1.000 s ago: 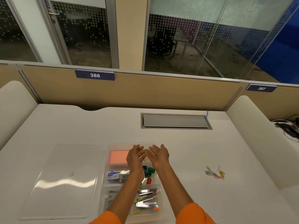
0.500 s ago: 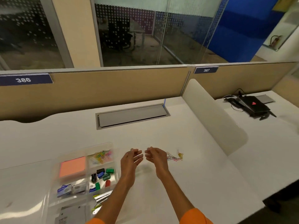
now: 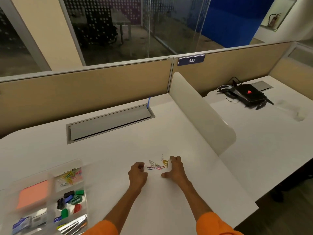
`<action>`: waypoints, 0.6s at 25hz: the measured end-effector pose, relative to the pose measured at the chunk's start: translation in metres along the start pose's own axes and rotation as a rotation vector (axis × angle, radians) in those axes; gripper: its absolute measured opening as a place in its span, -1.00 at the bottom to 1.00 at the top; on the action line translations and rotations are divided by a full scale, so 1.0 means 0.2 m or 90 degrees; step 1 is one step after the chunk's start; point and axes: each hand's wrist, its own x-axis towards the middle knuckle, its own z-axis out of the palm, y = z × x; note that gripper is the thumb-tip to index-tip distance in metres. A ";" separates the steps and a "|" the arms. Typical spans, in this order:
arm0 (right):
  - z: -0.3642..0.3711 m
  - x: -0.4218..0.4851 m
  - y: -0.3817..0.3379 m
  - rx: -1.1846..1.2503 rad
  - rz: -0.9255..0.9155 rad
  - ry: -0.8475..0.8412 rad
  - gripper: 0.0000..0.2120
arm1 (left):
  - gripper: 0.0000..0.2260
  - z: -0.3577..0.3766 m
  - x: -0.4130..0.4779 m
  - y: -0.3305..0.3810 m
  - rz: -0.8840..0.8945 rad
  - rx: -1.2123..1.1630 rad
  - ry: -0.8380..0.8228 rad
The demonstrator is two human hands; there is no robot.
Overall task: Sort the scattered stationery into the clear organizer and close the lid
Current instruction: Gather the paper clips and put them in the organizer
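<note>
A small heap of coloured paper clips [image 3: 157,165] lies loose on the white desk. My left hand [image 3: 137,175] rests just left of the heap, fingers curled, nothing in it. My right hand [image 3: 175,168] sits on the desk at the heap's right side, fingers spread and cupped toward the clips. The clear organizer [image 3: 79,162] stands at the lower left with its top uncovered, holding more paper clips [image 3: 70,175], a pink sticky pad [image 3: 33,195], coloured binder clips [image 3: 72,199] and staplers [image 3: 74,223]. Its lid is out of view.
A grey cable hatch [image 3: 110,122] is set into the desk behind the clips. A white curved divider [image 3: 199,112] bounds the desk on the right. A black laptop with cables [image 3: 247,95] lies on the neighbouring desk.
Both hands have left the organizer and moved right to the loose clips, settling on either side of them. The view has swung to the right.
</note>
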 end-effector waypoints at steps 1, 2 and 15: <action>0.00 0.03 0.00 -0.010 -0.015 -0.003 -0.09 | -0.64 0.04 0.02 0.01 -0.054 -0.039 0.022; 0.00 0.05 -0.01 -0.014 -0.029 -0.004 -0.06 | -0.63 0.07 0.04 0.02 -0.102 -0.077 0.039; 0.10 0.16 -0.11 0.080 -0.149 0.008 -0.40 | -0.71 0.19 0.18 0.12 -0.034 -0.062 -0.008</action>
